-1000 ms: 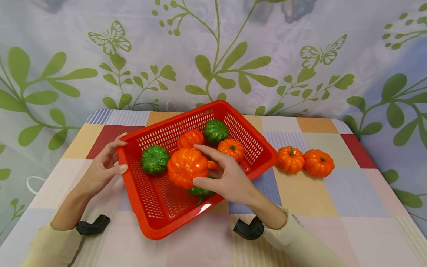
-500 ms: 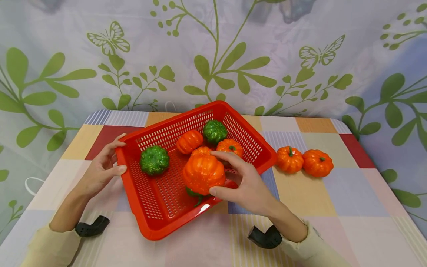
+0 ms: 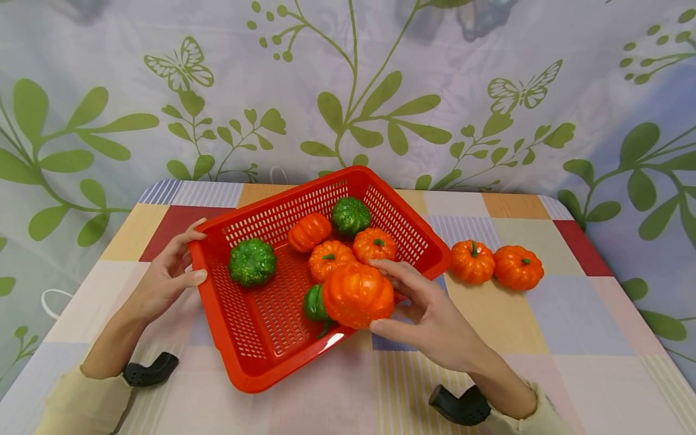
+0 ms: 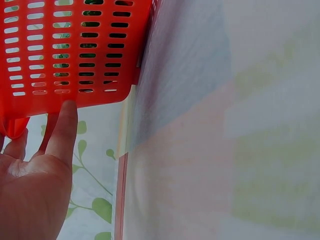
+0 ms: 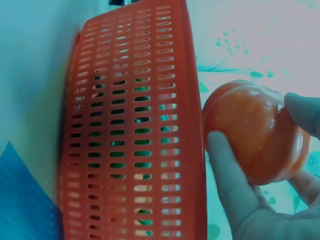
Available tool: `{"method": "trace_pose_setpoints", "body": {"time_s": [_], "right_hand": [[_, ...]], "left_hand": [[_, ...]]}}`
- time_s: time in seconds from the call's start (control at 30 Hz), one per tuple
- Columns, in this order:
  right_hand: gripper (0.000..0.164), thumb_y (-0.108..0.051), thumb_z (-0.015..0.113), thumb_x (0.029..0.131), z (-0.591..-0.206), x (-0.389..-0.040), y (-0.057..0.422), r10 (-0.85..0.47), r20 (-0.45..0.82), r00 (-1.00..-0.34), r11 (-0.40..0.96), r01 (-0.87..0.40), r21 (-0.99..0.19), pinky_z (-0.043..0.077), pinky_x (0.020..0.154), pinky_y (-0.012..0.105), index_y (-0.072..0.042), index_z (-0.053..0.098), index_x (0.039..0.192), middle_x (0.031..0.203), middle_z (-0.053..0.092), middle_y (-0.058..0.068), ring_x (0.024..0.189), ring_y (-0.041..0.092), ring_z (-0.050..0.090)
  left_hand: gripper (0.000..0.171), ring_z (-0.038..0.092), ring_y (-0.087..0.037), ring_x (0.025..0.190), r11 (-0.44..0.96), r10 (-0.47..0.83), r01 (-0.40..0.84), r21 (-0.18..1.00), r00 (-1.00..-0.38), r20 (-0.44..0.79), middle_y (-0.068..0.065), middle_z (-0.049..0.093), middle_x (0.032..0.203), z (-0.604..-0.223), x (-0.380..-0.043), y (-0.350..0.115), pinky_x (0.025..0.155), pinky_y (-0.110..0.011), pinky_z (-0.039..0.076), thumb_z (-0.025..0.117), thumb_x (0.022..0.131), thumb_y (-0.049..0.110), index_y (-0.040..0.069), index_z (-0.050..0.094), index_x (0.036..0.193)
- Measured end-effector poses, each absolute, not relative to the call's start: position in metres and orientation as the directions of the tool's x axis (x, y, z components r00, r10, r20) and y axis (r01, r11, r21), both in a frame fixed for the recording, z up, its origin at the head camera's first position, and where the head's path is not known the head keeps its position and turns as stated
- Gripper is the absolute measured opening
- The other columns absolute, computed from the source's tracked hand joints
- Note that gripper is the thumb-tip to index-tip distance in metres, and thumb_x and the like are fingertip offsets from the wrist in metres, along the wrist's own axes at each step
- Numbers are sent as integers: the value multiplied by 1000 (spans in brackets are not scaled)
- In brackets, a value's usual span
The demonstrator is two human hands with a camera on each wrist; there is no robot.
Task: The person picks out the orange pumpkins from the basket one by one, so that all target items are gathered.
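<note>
My left hand (image 3: 163, 281) grips the left rim of a red perforated plastic basket (image 3: 234, 368). In the left wrist view its fingers (image 4: 62, 132) are against the basket wall. My right hand (image 3: 437, 320) holds a small orange pumpkin (image 3: 359, 295) between thumb and fingers, above the basket's near right rim. From the right wrist, that pumpkin (image 5: 255, 132) appears just past the basket's edge. Inside the basket lie several small pumpkins: green ones (image 3: 252, 261) and orange ones (image 3: 310, 232). A green one with a curved stem (image 3: 315, 304) is partly hidden behind the held pumpkin.
Two orange pumpkins, one upright (image 3: 472, 263) and one beside it (image 3: 518, 267), sit on the table right of the basket. A checked cloth (image 3: 576, 314) covers the table. Behind stands a leaf-patterned curtain (image 3: 424, 121). Black devices (image 3: 151, 368) are worn at the wrists.
My right hand has carried the orange pumpkin rightward and toward me, from over the basket's middle to its near right rim. An orange pumpkin beneath is now uncovered. My left hand stays put.
</note>
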State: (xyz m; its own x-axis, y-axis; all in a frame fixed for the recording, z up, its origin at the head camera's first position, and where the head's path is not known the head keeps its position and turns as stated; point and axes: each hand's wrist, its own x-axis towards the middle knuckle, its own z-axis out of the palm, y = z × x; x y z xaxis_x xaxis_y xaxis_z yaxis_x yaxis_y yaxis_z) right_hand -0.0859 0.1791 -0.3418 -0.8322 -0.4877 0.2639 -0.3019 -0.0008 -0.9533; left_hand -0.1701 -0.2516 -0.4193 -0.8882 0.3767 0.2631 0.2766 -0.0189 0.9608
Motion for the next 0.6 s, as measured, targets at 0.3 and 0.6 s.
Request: {"method": "trace_pose_setpoints", "body": {"time_s": [0.3, 0.6], "right_hand": [[66, 12, 66, 86, -347, -77, 197, -470, 212, -857, -55, -212, -976, 57, 84, 40, -4, 40, 145, 135, 49, 18, 115, 31, 57], [69, 17, 65, 85, -348, -67, 215, -441, 201, -875, -63, -193, -979, 57, 82, 42, 0, 37, 146, 140, 43, 18, 117, 30, 55]], "left_hand": [[58, 38, -19, 130, -9, 373, 278, 960, -890, 261, -10, 9, 163, -417, -169, -251, 84, -27, 55, 49, 90, -13, 7, 39, 143], [59, 39, -18, 130, 1, 365, 276, 961, -895, 257, -7, 11, 163, -418, -168, -250, 84, -26, 55, 50, 89, -13, 8, 39, 144]]}}
